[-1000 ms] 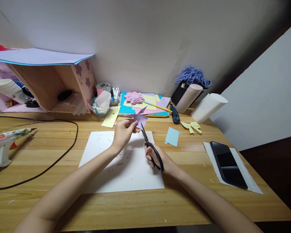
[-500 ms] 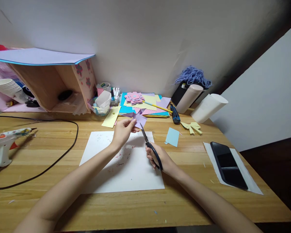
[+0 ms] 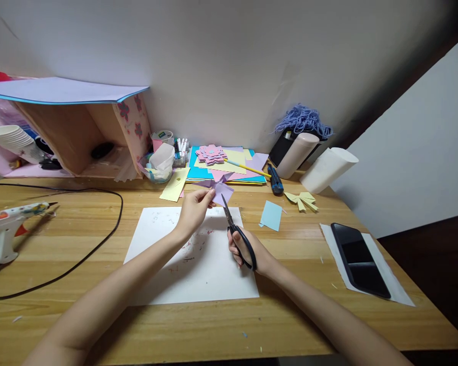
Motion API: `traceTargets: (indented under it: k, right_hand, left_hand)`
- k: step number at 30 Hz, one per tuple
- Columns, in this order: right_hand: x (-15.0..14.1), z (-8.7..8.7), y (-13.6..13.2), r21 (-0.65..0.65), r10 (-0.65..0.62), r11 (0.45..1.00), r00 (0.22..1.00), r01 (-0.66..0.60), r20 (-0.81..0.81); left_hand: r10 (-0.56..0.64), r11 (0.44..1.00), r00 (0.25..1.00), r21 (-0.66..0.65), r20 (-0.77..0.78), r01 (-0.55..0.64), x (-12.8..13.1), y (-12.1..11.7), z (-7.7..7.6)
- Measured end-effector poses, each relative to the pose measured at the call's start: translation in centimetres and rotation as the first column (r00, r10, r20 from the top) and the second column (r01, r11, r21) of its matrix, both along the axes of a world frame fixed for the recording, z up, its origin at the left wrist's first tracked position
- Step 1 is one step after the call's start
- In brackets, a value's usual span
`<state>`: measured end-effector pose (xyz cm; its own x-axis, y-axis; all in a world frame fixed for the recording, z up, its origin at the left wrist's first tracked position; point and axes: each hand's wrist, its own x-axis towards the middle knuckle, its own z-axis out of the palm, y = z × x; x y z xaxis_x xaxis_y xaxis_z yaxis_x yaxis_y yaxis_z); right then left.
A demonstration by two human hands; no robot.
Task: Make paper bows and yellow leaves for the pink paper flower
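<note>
Between its thumb and fingers my left hand (image 3: 195,209) pinches a small piece of purple paper (image 3: 224,191), held above the far part of a white sheet (image 3: 209,277). My right hand (image 3: 248,249) grips a pair of black-handled scissors (image 3: 234,223). Their blades point up and away, with the tips at the lower right edge of the purple paper. I cannot tell whether the blades are apart. Beyond the held piece, more folded purple paper (image 3: 204,183) shows. A light blue paper piece (image 3: 272,215) lies to the right of the scissors.
A hot glue gun (image 3: 7,223) and its cord lie left, before an open box (image 3: 133,137). At the back are coloured paper sheets (image 3: 193,168) with a pink paper flower (image 3: 211,154), and a utility knife (image 3: 275,180). A yellow paper bow (image 3: 302,200) and phone (image 3: 361,259) lie right.
The purple paper has turned slightly and shifted a little to the right in my left hand. My right hand has shifted very slightly with the scissors. Other things stay where they were.
</note>
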<state>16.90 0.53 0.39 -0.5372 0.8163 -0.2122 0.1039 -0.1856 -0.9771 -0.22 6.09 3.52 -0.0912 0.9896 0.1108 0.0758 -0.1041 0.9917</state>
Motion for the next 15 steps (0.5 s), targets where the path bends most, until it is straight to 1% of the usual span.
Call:
traceTargets:
  k: [5, 15]
  right_hand:
    - [0.03, -0.02, -0.05, -0.009, -0.008, 1.000, 1.000, 0.008, -0.015]
    - [-0.09, 0.45, -0.17, 0.038, -0.044, 0.998, 0.998, 0.042, 0.035]
  left_hand:
    - [-0.014, 1.000, 1.000, 0.004, -0.001, 0.014, 0.14, -0.11, 0.27]
    - [-0.046, 0.999, 0.999, -0.012, 0.017, 0.046, -0.13, 0.15, 0.35]
